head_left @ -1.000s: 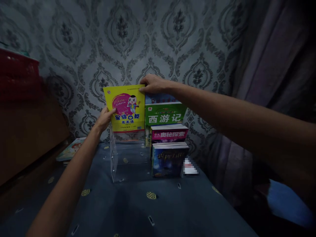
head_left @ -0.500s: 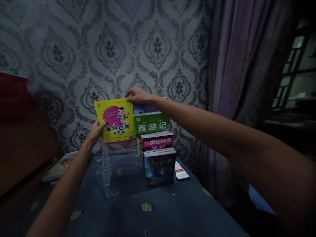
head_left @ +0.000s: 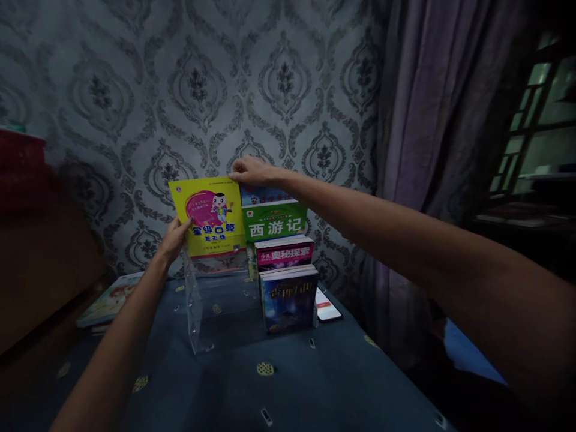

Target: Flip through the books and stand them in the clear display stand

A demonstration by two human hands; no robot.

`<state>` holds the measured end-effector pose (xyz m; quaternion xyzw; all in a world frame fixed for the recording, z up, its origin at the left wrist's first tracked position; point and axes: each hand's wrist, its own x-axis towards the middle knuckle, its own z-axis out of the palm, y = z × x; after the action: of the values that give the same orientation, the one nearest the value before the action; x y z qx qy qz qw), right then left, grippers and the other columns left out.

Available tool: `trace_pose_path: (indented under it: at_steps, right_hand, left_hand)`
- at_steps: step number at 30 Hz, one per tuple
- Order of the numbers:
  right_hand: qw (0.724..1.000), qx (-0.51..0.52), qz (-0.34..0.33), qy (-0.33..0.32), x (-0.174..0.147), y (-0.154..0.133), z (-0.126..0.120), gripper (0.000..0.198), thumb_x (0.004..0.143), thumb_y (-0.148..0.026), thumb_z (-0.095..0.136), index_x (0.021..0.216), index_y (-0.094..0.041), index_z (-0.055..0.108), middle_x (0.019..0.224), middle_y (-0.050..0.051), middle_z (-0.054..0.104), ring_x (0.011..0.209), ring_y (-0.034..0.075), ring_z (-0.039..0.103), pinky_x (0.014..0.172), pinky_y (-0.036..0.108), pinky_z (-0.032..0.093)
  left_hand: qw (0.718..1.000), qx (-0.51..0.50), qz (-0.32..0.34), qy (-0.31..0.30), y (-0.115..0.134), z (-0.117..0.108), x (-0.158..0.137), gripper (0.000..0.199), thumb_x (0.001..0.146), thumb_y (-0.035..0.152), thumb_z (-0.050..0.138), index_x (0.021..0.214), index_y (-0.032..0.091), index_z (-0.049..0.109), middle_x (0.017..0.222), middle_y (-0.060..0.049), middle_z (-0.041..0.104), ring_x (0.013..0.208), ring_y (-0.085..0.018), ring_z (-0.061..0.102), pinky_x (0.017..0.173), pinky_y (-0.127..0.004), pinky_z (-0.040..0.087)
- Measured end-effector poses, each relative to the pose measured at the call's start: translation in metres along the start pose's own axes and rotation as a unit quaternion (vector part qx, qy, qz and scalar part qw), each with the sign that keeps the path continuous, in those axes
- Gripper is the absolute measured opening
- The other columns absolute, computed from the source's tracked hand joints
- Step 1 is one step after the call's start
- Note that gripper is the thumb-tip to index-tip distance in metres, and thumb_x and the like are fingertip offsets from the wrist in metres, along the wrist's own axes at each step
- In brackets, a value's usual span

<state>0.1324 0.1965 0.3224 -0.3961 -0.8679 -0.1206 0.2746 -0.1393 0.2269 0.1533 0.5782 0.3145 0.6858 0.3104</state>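
Observation:
A yellow workbook with a cartoon child on its cover stands upright at the back left of a clear tiered book stand. My left hand grips its left edge, thumb in front. At its top right corner are the closed fingers of my right hand, pinching the edge. Just right of the workbook, the stand carries a blue book, partly behind my right arm, then a green book. Lower and nearer come a magenta book and a dark blue book.
A phone with a lit screen lies right of the stand. Several books are stacked at the left, partly behind my left forearm. The dark cloth covers the table, against a patterned wall. A purple curtain hangs at the right.
Both hands still hold the yellow workbook in nearly the same place. The whole view has shifted slightly, so the stand and books appear a little further left and higher.

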Motion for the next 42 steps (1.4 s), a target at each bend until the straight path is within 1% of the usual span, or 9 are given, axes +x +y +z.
trace_pose_path:
  at_steps: [6, 11, 14, 19, 23, 31, 35, 39, 42]
  right_hand:
    - [1.000, -0.013, 0.003, 0.013, 0.000, 0.002, 0.003, 0.023, 0.096, -0.026, 0.053, 0.104, -0.015, 0.072, 0.110, 0.015, 0.073, 0.101, 0.027, 0.065, 0.087, 0.036, 0.045]
    - [1.000, 0.015, -0.006, 0.023, -0.006, 0.005, 0.007, 0.024, 0.095, -0.020, 0.054, 0.111, -0.013, 0.069, 0.109, 0.013, 0.073, 0.096, 0.023, 0.064, 0.086, 0.033, 0.044]
    - [0.999, 0.032, -0.006, 0.028, -0.008, 0.007, 0.008, 0.026, 0.095, -0.020, 0.055, 0.116, -0.011, 0.067, 0.100, 0.011, 0.073, 0.088, 0.021, 0.063, 0.080, 0.031, 0.044]
    - [1.000, 0.025, 0.005, 0.011, -0.008, 0.006, 0.007, 0.019, 0.096, -0.021, 0.054, 0.085, -0.015, 0.069, 0.078, 0.007, 0.068, 0.079, 0.019, 0.059, 0.073, 0.030, 0.041]
    - [0.999, 0.035, 0.002, 0.017, -0.008, 0.006, 0.007, 0.022, 0.096, -0.022, 0.054, 0.078, -0.017, 0.065, 0.075, 0.006, 0.066, 0.078, 0.019, 0.058, 0.073, 0.029, 0.040]
    - [0.998, 0.029, -0.012, 0.046, -0.011, 0.010, 0.010, 0.034, 0.103, -0.031, 0.044, 0.074, -0.018, 0.057, 0.082, 0.008, 0.065, 0.086, 0.021, 0.059, 0.078, 0.030, 0.038]
    - [0.998, 0.028, -0.005, 0.051, -0.012, 0.010, 0.011, 0.037, 0.105, -0.032, 0.042, 0.072, -0.019, 0.054, 0.082, 0.008, 0.065, 0.085, 0.021, 0.058, 0.079, 0.031, 0.039]
    - [0.997, 0.037, 0.012, 0.062, -0.013, 0.010, 0.007, 0.037, 0.106, -0.034, 0.038, 0.080, -0.019, 0.060, 0.092, 0.011, 0.068, 0.095, 0.024, 0.060, 0.084, 0.031, 0.042]
    - [0.993, 0.043, 0.039, 0.100, -0.024, 0.003, 0.000, 0.034, 0.106, -0.033, 0.039, 0.090, -0.018, 0.064, 0.103, 0.013, 0.070, 0.104, 0.027, 0.061, 0.089, 0.034, 0.044]
  left_hand:
    - [1.000, 0.012, 0.012, -0.013, 0.001, -0.001, -0.004, 0.060, 0.064, 0.054, 0.085, 0.107, 0.017, 0.066, 0.100, -0.007, 0.077, 0.093, -0.026, 0.073, 0.082, -0.036, 0.061]
    - [0.999, 0.032, 0.021, -0.019, 0.003, -0.001, -0.006, 0.061, 0.064, 0.056, 0.085, 0.108, 0.018, 0.066, 0.101, -0.007, 0.077, 0.090, -0.024, 0.073, 0.083, -0.035, 0.061]
    - [0.999, 0.033, 0.020, -0.023, 0.004, -0.001, -0.007, 0.063, 0.064, 0.055, 0.085, 0.110, 0.018, 0.065, 0.103, -0.008, 0.077, 0.092, -0.025, 0.073, 0.084, -0.036, 0.060]
    - [0.999, 0.033, 0.019, -0.019, 0.006, -0.001, -0.008, 0.062, 0.064, 0.053, 0.084, 0.111, 0.019, 0.063, 0.105, -0.008, 0.076, 0.099, -0.026, 0.072, 0.087, -0.036, 0.059]
    - [0.999, 0.035, 0.021, -0.011, 0.009, -0.001, -0.011, 0.059, 0.063, 0.049, 0.085, 0.109, 0.020, 0.062, 0.106, -0.007, 0.075, 0.103, -0.026, 0.071, 0.088, -0.035, 0.058]
    - [0.999, 0.045, 0.012, -0.009, 0.020, 0.003, -0.019, 0.060, 0.063, 0.050, 0.084, 0.110, 0.021, 0.062, 0.107, -0.006, 0.075, 0.099, -0.026, 0.071, 0.077, -0.031, 0.058]
    - [0.999, 0.052, 0.009, -0.006, 0.020, 0.001, -0.021, 0.059, 0.064, 0.050, 0.085, 0.109, 0.021, 0.061, 0.109, -0.006, 0.074, 0.098, -0.024, 0.070, 0.077, -0.030, 0.057]
    - [0.998, 0.061, 0.013, 0.012, 0.018, -0.004, -0.018, 0.056, 0.065, 0.052, 0.084, 0.106, 0.023, 0.059, 0.108, -0.004, 0.072, 0.101, -0.023, 0.069, 0.080, -0.030, 0.055]
    - [0.994, 0.089, 0.037, 0.042, 0.011, -0.017, -0.020, 0.054, 0.071, 0.056, 0.077, 0.109, 0.024, 0.057, 0.106, -0.005, 0.070, 0.105, -0.022, 0.067, 0.085, -0.031, 0.054]
